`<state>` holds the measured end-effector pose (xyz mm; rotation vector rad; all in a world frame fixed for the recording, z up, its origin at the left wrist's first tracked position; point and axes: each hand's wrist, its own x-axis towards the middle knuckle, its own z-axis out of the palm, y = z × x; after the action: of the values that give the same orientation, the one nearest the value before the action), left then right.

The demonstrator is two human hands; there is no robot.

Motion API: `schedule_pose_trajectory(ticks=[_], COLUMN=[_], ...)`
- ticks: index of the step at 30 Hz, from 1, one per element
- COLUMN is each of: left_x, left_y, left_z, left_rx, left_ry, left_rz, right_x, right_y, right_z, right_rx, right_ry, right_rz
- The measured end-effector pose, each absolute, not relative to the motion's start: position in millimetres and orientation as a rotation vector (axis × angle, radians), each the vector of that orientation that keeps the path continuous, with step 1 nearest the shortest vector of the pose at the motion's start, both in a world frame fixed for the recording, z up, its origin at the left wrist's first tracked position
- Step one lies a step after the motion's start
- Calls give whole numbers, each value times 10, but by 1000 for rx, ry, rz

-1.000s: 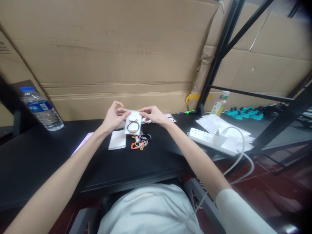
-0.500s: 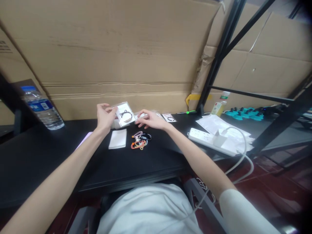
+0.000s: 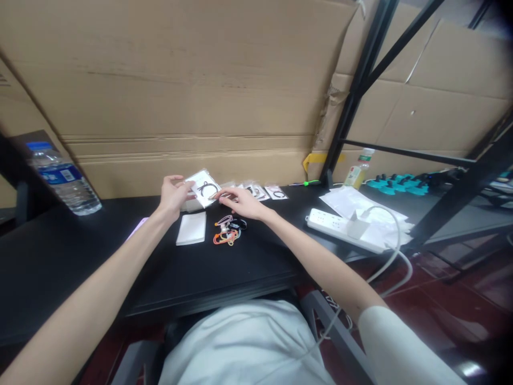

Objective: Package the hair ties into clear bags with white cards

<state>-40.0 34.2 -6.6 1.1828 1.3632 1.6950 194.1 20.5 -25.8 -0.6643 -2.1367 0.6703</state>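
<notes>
My left hand grips a clear packet by its left edge, thumb on top. Inside the packet are a white card and a black looped band, possibly a hair tie. At the packet's right edge, my right hand has its fingers closed on the corner; their exact grip is partly hidden. Below the hands lies a stack of white cards. A small pile of coloured hair ties, orange, pink and black, sits to its right. Several similar filled packets lie in a row behind my right hand.
A water bottle stands at the left. To the right are a white power strip with a thick cable, white papers, a drink bottle and teal objects. A cardboard wall backs the black table.
My right hand has moved left to the packet's right edge, and its fingers have closed there. The packet has tilted slightly in my left hand. More of the packets behind now show.
</notes>
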Motion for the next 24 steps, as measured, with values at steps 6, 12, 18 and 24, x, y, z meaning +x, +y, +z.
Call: schedule_pose_trajectory(ticks=[6, 12, 18, 24], left_x=[-356, -327, -492, -564], left_y=[293, 297, 303, 350], left_z=[-71, -55, -183, -354], left_rx=[1263, 1371, 2141, 2268], left_ry=[1299, 1258, 2139, 2330], left_rz=[1592, 1535, 986, 553], right_x=[1908, 2104, 2491, 2534], right_y=[235, 487, 813, 883], right_z=[-249, -231, -343, -526], right_rx=[-671, -760, -1146, -1328], right_ry=[-2021, -1730, -1543, -1617], right_rz=[855, 831, 586, 560])
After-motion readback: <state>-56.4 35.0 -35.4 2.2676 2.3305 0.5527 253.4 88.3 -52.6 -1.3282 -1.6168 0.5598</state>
